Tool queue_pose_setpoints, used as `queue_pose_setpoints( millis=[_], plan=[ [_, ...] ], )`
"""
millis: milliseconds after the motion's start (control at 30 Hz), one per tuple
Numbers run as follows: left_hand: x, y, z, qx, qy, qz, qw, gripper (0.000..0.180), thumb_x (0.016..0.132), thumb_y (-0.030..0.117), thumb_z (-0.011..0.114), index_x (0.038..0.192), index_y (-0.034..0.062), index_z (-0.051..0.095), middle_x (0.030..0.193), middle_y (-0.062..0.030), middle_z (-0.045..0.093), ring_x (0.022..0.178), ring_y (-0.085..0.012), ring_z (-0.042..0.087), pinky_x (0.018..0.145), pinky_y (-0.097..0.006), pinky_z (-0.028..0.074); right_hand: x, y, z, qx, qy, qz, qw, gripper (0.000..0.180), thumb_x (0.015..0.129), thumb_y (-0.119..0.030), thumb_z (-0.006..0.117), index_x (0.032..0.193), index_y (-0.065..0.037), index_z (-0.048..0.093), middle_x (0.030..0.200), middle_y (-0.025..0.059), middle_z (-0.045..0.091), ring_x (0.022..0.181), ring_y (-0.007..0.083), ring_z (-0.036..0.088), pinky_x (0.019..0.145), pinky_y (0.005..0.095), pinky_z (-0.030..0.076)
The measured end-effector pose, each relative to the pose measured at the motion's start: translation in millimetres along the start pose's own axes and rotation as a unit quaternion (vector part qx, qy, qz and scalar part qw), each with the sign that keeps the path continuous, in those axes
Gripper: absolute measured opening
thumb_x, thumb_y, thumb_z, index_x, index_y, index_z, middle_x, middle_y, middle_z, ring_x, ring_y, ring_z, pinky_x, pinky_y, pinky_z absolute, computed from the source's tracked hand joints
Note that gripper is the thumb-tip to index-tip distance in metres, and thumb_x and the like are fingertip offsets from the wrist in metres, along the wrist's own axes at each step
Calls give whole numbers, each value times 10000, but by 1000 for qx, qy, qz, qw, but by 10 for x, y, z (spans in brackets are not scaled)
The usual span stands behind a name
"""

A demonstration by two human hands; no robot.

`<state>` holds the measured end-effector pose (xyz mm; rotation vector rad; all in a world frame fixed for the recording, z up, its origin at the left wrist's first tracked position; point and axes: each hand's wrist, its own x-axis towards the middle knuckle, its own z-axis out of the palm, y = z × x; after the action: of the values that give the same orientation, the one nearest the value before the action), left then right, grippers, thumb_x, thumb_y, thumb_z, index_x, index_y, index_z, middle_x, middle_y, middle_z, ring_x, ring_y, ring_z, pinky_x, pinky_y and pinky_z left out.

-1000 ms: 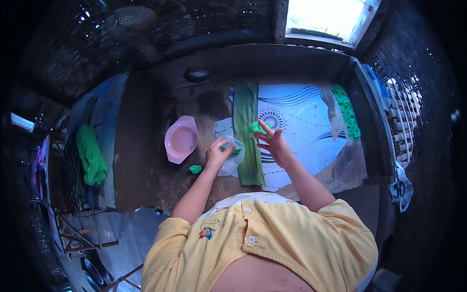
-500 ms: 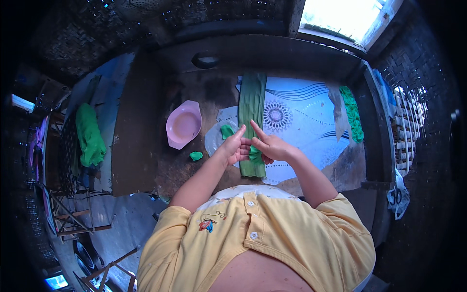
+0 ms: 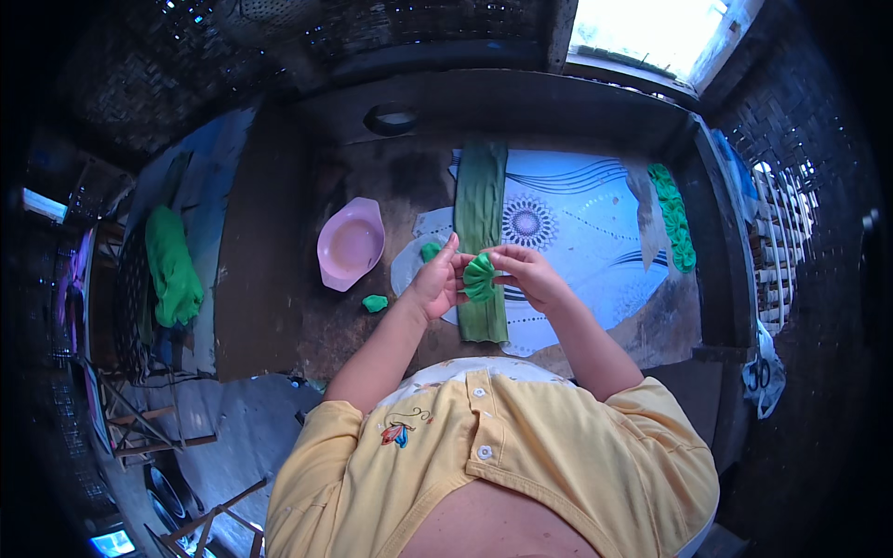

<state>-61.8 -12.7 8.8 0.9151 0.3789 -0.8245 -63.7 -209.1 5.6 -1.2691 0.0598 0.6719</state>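
Above a dark green leaf strip (image 3: 479,195), a bright green fluted dough piece (image 3: 479,278) is held up, its ridges fanned out. My right hand (image 3: 530,277) pinches it by the upper right edge. At its left side my left hand (image 3: 433,286) supports it with the fingers, partly behind the piece, the thumb pointing up. Close beyond the left hand lies a green dough lump (image 3: 430,251) on a round clear sheet (image 3: 406,268). A smaller green dough bit (image 3: 375,303) rests on the wooden surface, left of my left wrist.
A pink two-handled bowl (image 3: 352,244) stands at the left. Patterned white sheeting (image 3: 586,223) lies under the leaf. Several green fluted pieces (image 3: 672,219) line the right side. A large green mass (image 3: 171,268) sits far left, beyond a raised wooden side (image 3: 256,251).
The green piece, mostly hidden behind my hands before, now shows as a fluted fan. My right hand has turned from extended fingers to a pinch on its edge.
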Motion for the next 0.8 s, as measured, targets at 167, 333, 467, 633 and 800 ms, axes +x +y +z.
queue_pose_setpoints(
  millis=[167,333,467,633,800],
  plan=[
    [-42,20,29,-65,-19,11,998,541,895,590,394,998,102,603,952,-52,638,895,-176,605,795,-350,475,39,98,52,105,59,-58,991,332,930,-376,499,1046,-83,601,1026,32,590,1007,144,527,837,328,443],
    [-60,31,85,-190,-25,126,973,562,903,585,371,1051,89,591,1000,-68,625,949,-200,589,836,-355,458,22,234,211,291,39,79,953,460,894,-536,458,1012,-119,612,1020,61,603,1044,199,508,908,404,402],
    [-35,18,110,-196,-7,174,965,570,905,589,361,1057,90,590,1005,-61,628,956,-191,585,858,-344,440,19,268,364,401,5,32,915,315,882,-396,564,974,-95,576,1055,74,574,1051,214,510,905,395,409],
    [-61,28,97,-194,22,191,962,584,912,583,349,1080,77,587,1026,-63,631,991,-189,579,885,-339,429,56,90,362,342,123,-100,926,121,884,-136,577,984,-72,557,980,59,612,854,164,609,785,309,501],
    [-224,136,73,-120,-30,188,974,620,917,579,334,1092,44,595,1051,-92,637,1006,-199,592,920,-353,435,-39,-169,228,246,83,-123,958,113,890,-134,572,980,-66,557,904,20,608,814,115,605,734,294,510]
  ],
)
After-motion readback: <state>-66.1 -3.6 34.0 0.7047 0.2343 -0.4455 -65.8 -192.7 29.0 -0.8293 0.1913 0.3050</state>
